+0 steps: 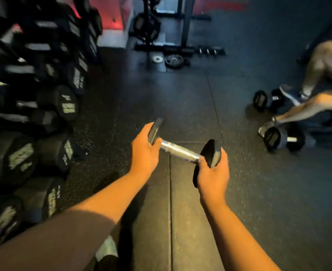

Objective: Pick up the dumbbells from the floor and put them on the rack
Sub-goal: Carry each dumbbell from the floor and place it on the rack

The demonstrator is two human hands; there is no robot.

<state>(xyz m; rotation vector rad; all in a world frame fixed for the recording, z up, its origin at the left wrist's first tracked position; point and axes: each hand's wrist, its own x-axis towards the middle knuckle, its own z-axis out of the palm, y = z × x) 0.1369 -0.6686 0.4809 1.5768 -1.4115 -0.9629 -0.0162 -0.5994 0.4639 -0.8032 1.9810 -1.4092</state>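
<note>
Your left hand (144,151) cups far black head of small black-headed dumbbell with knurled chrome handle (179,149); fingers (157,142) curled closed round head's edge. Your right hand (213,174) grips near head, fingers (223,156) wrapped shut on it, thumb by handle end. Dumbbell held between both hands, clear above dark speckled rubber floor (180,98), handle bare, tilted down toward right. Blurred rack of black dumbbells (44,106) close on your left. Two more black dumbbells on floor (278,137) well apart at right, beside another person's legs (313,108).
</note>
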